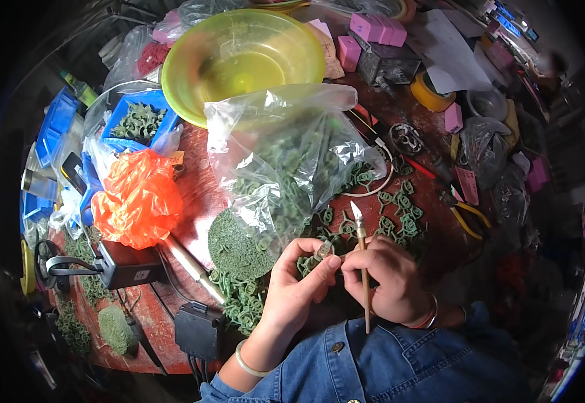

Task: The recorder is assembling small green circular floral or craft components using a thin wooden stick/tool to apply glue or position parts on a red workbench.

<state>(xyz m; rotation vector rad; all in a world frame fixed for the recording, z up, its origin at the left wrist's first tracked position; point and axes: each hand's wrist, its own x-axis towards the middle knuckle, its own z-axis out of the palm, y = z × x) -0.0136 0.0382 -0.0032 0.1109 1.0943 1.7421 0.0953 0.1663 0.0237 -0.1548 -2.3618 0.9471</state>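
My left hand (289, 287) is closed, pinching a small green ring-shaped piece (324, 250) between thumb and fingers. In my right hand (394, 281) a slim wooden-handled carving knife (363, 250) stands nearly upright, its pale pointed blade uppermost. The fingertips of both hands come close together at the piece. Beyond them, many similar green pieces (400, 215) lie loose on the red table. Another heap of green pieces (242, 299) sits left of my left hand, beside a round green textured disc (235, 247).
A clear plastic bag (272, 144) of green pieces lies before a yellow basin (178, 74). To the left are an orange bag (138, 198), a blue tray (114, 142), a metal rod (195, 269) and a black box (198, 330). Pliers (467, 221) and yellow tape (432, 94) lie right.
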